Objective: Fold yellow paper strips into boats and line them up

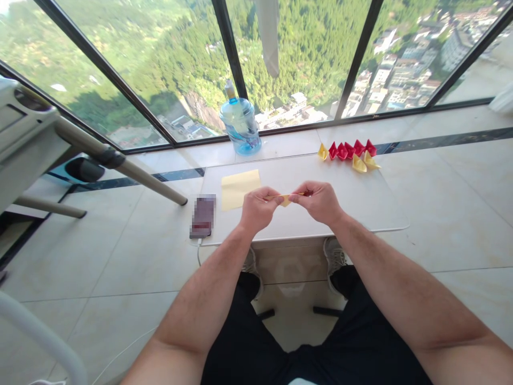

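Note:
Between my two hands, above the white table, is a small piece of folded yellow paper. My left hand pinches its left end between thumb and fingers. At the other end, my right hand grips it the same way. Much of the paper is hidden behind my fingers. Flat sheets of yellow paper lie on the table just behind my left hand. Toward the far right corner stand several folded red paper boats in a row, with yellow paper boats beside them.
A phone with a white cable lies at the table's left edge. Behind the table, a blue water jug stands by the window. To the left is a metal-legged frame. My feet are under the table's near edge.

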The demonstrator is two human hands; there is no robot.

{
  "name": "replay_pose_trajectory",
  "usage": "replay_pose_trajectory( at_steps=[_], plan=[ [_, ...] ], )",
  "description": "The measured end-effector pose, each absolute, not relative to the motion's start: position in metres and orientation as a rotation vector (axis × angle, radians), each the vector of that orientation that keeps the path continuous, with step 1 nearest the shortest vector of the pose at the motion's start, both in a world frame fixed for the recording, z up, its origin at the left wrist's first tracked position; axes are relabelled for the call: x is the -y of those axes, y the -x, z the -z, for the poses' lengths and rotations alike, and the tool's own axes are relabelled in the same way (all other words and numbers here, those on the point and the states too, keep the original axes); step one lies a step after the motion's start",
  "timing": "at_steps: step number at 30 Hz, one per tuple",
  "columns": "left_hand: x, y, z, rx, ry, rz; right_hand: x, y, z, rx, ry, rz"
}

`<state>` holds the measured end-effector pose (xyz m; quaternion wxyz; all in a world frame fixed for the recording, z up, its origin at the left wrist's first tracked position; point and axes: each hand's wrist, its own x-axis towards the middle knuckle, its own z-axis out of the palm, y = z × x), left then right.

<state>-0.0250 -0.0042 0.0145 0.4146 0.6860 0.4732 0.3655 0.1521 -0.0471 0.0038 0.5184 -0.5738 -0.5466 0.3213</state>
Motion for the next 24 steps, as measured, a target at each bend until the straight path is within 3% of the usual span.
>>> replay_pose_trajectory(
  at_steps=[24],
  plan=[
    [-0.010,0.040,-0.014,-1.169,-1.808,-0.845,0.043,-0.176,-0.011,1.303,1.395,-0.765]
  ],
)
